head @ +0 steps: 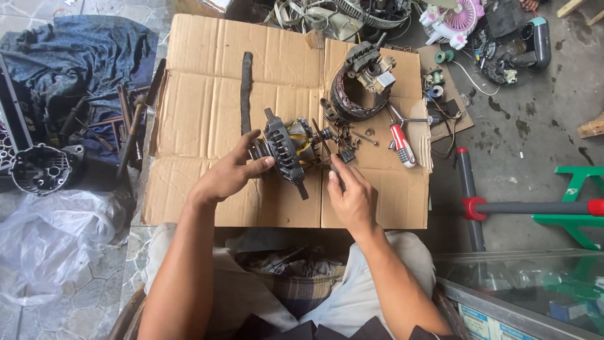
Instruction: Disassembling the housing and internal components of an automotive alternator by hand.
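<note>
The left hand (228,175) clasps the motor rotor (290,151) on the cardboard (201,113), thumb and fingers closed around its left end; the right hand (351,198) lies just right of it, its grip pinched on a thin dark tool (334,170) pointing at the rotor.

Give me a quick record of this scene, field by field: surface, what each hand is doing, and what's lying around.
Surface: flattened cardboard on the floor
Left hand: grips the alternator rotor assembly at its left end
Right hand: holds a thin dark tool near the rotor's right end
Behind: stator winding ring
Right: red-handled screwdriver
Left: black strap, alternator housing
</note>
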